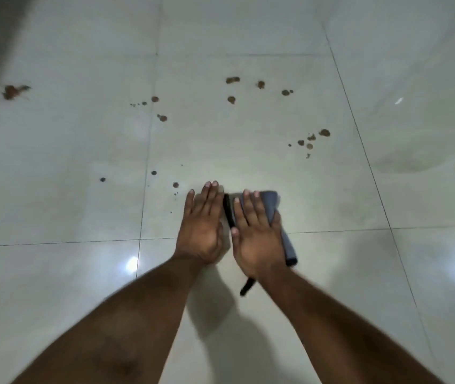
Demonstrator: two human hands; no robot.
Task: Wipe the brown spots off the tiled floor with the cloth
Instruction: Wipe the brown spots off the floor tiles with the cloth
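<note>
The right hand (258, 239) lay flat, fingers spread, pressing the folded grey-blue cloth (272, 206) onto the glossy pale tiled floor (248, 151), left hand (201, 231) flat beside it at nine o'clock, brown spots (231, 99) scattered toward twelve.

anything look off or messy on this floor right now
Yes. Brown spots are scattered over the white tiled floor beyond both hands, with a reddish smear at far left. The grey cloth lies flat under the right hand; the left hand rests beside it.
</note>
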